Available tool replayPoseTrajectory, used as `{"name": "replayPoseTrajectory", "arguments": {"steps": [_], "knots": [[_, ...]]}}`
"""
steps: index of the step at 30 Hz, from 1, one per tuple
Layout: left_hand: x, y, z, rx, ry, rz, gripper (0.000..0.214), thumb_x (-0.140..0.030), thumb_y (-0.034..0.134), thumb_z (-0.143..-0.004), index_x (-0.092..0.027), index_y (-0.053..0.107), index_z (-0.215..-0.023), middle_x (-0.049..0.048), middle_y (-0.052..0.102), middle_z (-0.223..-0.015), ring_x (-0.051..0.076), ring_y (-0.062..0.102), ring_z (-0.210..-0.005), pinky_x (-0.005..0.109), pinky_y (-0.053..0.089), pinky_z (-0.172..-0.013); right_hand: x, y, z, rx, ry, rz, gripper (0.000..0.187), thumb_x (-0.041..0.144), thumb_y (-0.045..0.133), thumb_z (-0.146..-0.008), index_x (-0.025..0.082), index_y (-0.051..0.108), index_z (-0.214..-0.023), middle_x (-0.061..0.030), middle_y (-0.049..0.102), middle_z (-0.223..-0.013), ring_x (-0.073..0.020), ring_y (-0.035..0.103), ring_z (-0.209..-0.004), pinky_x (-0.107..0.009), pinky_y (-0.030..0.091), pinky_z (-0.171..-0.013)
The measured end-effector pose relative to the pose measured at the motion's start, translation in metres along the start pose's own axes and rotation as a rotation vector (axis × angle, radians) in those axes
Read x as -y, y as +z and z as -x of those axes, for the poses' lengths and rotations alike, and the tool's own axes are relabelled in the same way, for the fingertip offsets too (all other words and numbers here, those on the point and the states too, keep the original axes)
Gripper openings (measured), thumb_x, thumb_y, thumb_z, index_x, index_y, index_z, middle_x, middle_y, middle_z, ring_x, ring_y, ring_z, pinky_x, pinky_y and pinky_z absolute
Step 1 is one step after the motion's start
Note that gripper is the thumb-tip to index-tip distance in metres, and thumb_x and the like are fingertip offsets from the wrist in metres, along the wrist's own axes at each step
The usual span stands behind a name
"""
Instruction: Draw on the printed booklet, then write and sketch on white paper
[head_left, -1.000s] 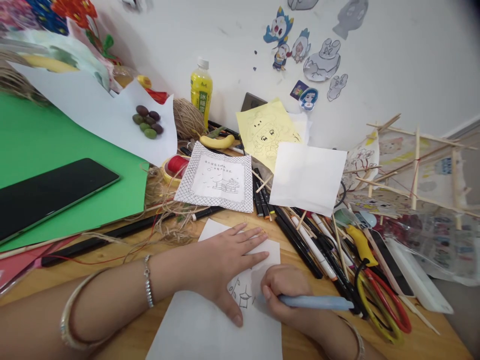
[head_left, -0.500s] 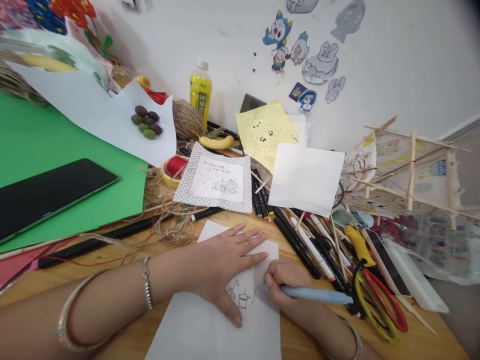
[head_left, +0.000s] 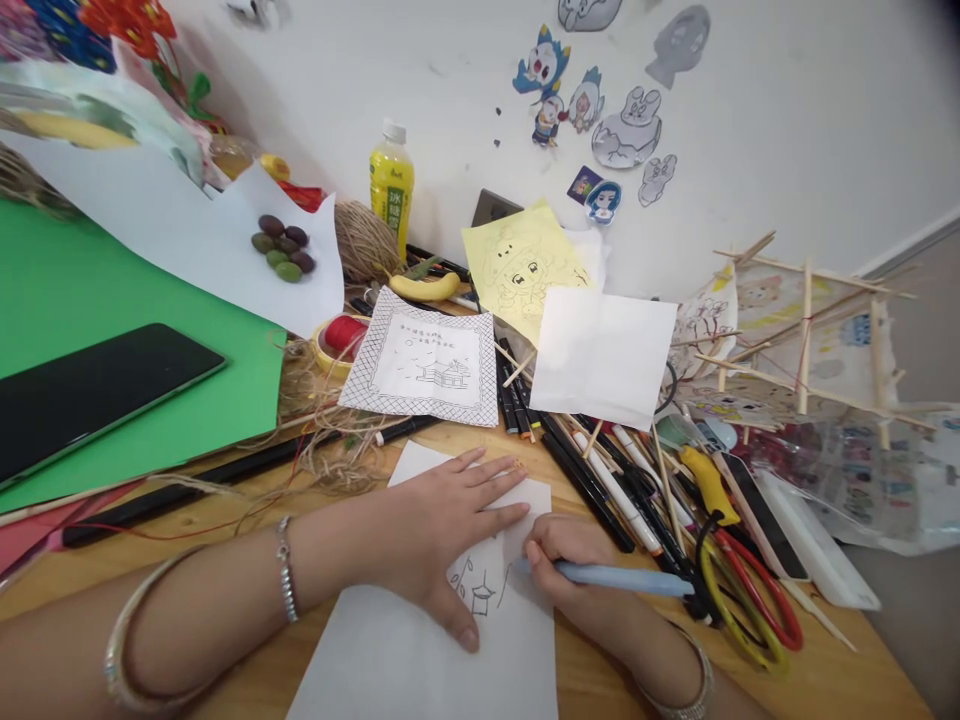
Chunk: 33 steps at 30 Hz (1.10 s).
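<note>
A white sheet of paper (head_left: pixel 420 660) lies on the wooden table in front of me. My left hand (head_left: pixel 442 525) rests flat across it with the fingers spread. Between its thumb and my right hand (head_left: pixel 562 560) shows a small line drawing (head_left: pixel 480 595) of a hanging lantern with leaves and a curved line. Closed round a light blue pen (head_left: pixel 630 578), my right hand sits at the sheet's right edge. The pen's tip is close to the curved line; whether it touches the paper I cannot tell.
Behind the sheet lie a bordered drawing (head_left: pixel 427 365), a blank white sheet (head_left: pixel 600 350) and a yellow drawing (head_left: pixel 517 265). Many markers (head_left: pixel 615 490) and red-and-yellow-handled tools (head_left: pixel 750 590) crowd the right. A phone (head_left: pixel 105 390) rests on green card (head_left: pixel 187 440) at left. A drink bottle (head_left: pixel 391 180) stands behind.
The view has shifted slightly, so everything sits a little further left. The curved line beside the lantern looks longer at its lower end. Both hands keep nearly the same pose.
</note>
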<state>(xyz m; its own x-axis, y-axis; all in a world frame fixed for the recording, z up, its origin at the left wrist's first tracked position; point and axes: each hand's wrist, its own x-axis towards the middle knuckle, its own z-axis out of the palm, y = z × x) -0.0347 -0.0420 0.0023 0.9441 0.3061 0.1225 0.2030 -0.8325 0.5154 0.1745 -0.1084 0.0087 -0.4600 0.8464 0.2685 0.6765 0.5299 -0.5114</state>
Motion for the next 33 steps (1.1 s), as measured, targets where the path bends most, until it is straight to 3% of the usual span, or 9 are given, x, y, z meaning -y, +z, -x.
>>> {"name": "replayPoseTrajectory", "arguments": {"steps": [5,11,16,21,25,33], "knots": [[0.0001,0.0003,-0.0001,0.004,-0.010,-0.005,0.104,-0.073,0.064,-0.068,-0.012,0.032,-0.146,0.0198,0.014,-0.155,0.036,0.014,-0.143,0.050,0.003,-0.116,-0.0014,0.0009,0.0007,0.025,-0.033,-0.017,0.032,0.017,0.036,-0.083,0.023,0.017,-0.059,0.0036,0.039,-0.049,-0.0111,0.042,-0.046,-0.023,0.036,-0.048],[0.0003,0.0000,-0.0001,0.009,-0.012,0.002,0.104,-0.073,0.064,-0.068,-0.015,0.030,-0.147,0.0183,0.012,-0.155,0.034,0.011,-0.144,0.049,0.002,-0.116,-0.0052,0.0023,0.0037,-0.042,0.070,0.092,0.029,0.018,0.038,-0.083,0.023,0.025,-0.057,0.0035,0.041,-0.049,-0.0113,0.042,-0.046,-0.024,0.036,-0.047],[0.0000,0.0003,0.0002,0.017,-0.021,-0.003,0.104,-0.072,0.064,-0.068,-0.015,0.029,-0.148,0.0181,0.011,-0.156,0.033,0.011,-0.144,0.048,0.001,-0.116,-0.0065,0.0042,0.0062,-0.003,0.070,0.066,0.031,0.019,0.038,-0.084,0.023,0.024,-0.056,0.0034,0.042,-0.050,-0.0105,0.043,-0.047,-0.022,0.037,-0.048],[-0.0006,-0.0013,-0.0005,0.020,-0.017,-0.009,0.103,-0.073,0.064,-0.068,-0.015,0.031,-0.147,0.0181,0.011,-0.155,0.033,0.010,-0.144,0.049,0.002,-0.116,-0.0093,0.0056,0.0074,-0.093,0.101,0.124,0.030,0.020,0.040,-0.084,0.022,0.032,-0.055,0.0031,0.044,-0.049,-0.0113,0.044,-0.046,-0.024,0.035,-0.047],[-0.0009,-0.0020,-0.0007,0.017,-0.012,-0.009,0.102,-0.073,0.064,-0.068,-0.015,0.032,-0.147,0.0184,0.011,-0.155,0.032,0.011,-0.144,0.048,0.001,-0.116,-0.0082,0.0055,0.0070,-0.060,0.070,0.111,0.031,0.019,0.039,-0.084,0.022,0.032,-0.054,0.0036,0.043,-0.048,-0.0106,0.044,-0.044,-0.023,0.035,-0.046],[-0.0005,-0.0017,-0.0006,0.004,0.002,-0.011,0.101,-0.073,0.064,-0.068,-0.014,0.034,-0.146,0.0190,0.014,-0.155,0.034,0.014,-0.143,0.049,0.003,-0.116,-0.0078,0.0042,0.0081,-0.111,0.123,0.136,0.030,0.019,0.040,-0.085,0.021,0.040,-0.055,0.0020,0.049,-0.050,-0.0120,0.047,-0.046,-0.024,0.035,-0.046]]}}
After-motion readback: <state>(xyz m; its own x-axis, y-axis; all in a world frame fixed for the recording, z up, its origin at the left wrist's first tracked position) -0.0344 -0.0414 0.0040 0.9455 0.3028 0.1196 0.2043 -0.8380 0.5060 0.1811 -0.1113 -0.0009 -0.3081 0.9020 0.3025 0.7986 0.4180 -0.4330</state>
